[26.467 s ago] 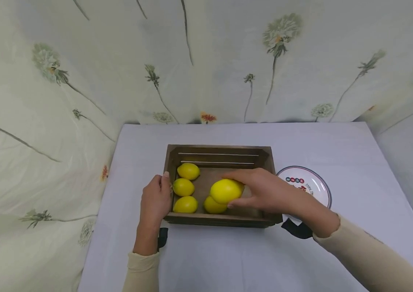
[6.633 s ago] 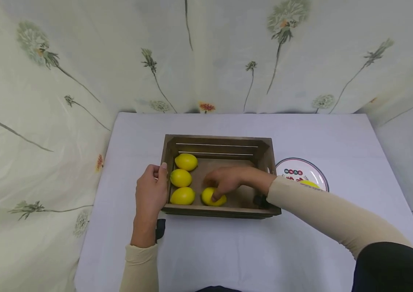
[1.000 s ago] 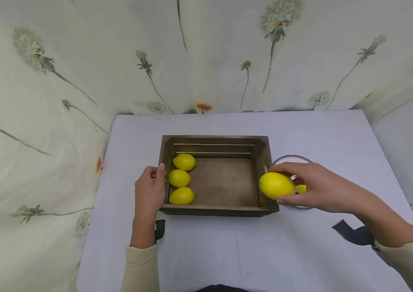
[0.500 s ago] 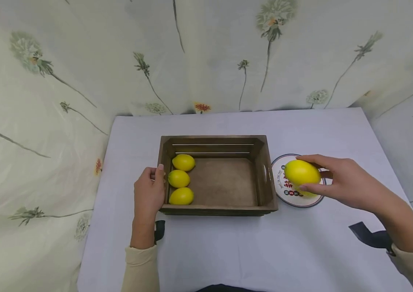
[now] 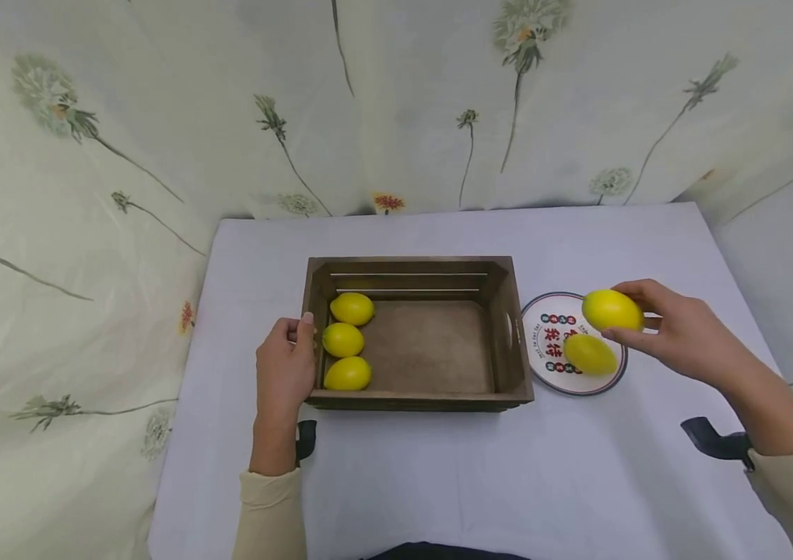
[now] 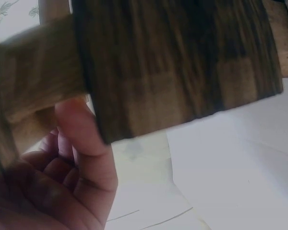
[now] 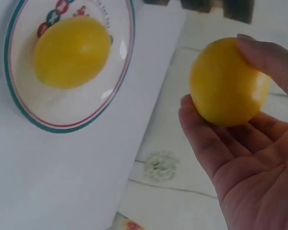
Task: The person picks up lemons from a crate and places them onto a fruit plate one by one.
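My right hand (image 5: 679,327) pinches a lemon (image 5: 612,310) between thumb and fingers, raised above the right part of the plate (image 5: 535,362). On that plate lies another lemon (image 5: 590,355), also seen in the right wrist view beside the held lemon (image 7: 229,82). My left hand (image 5: 286,362) grips the left end of the brown wooden crate (image 5: 431,403); in the left wrist view its curled fingers and thumb are at the crate's slats (image 6: 182,62). Inside the crate, 3 lemons form a column along the left wall, the middle lemon (image 5: 343,341) among them.
A white cloth covers the table (image 5: 396,474). Behind it and at the sides hangs a curtain (image 5: 410,101) printed with dandelions. The plate stands close against the crate's right end.
Over the last second my right hand has carried the lemon rightward from the crate's right end to above the plate. The left hand stays on the crate. Earlier, this lemon lay in the crate.
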Action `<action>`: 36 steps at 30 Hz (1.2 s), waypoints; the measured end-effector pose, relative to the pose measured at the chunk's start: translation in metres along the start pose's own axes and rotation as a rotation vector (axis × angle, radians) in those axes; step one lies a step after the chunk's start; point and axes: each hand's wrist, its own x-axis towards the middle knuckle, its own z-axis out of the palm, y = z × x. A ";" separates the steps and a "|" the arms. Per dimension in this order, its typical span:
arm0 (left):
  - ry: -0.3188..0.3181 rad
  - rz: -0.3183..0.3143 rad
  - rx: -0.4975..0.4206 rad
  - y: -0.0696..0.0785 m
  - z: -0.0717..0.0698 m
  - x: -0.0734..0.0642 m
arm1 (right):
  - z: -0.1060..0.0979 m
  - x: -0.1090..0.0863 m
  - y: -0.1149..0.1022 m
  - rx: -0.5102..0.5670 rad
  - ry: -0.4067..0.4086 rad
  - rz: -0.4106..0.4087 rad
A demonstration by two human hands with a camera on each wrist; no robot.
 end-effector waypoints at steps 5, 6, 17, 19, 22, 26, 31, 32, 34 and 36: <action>0.008 0.003 0.006 0.000 0.000 -0.001 | 0.011 0.004 0.026 0.008 -0.022 0.077; 0.009 0.002 0.006 0.000 0.000 -0.001 | 0.014 0.005 0.031 0.008 -0.027 0.090; 0.013 0.017 -0.008 0.000 0.000 -0.001 | 0.036 0.015 0.070 0.033 -0.052 0.213; 0.011 0.014 -0.007 0.000 0.001 -0.001 | 0.040 0.015 0.074 0.043 -0.056 0.228; 0.003 0.006 -0.007 0.000 0.001 -0.001 | 0.044 0.015 0.078 0.042 -0.065 0.233; 0.002 0.005 -0.004 0.000 0.001 0.000 | 0.047 0.016 0.079 0.038 -0.079 0.224; 0.000 -0.001 -0.007 0.001 0.000 0.000 | 0.049 0.018 0.078 0.033 -0.098 0.228; -0.001 -0.003 -0.008 0.001 0.000 0.000 | 0.049 0.018 0.079 0.032 -0.099 0.229; 0.000 -0.005 -0.009 0.001 0.000 0.000 | 0.050 0.018 0.079 0.031 -0.100 0.228; 0.002 -0.002 -0.011 0.001 0.001 0.000 | 0.051 0.019 0.080 0.029 -0.099 0.226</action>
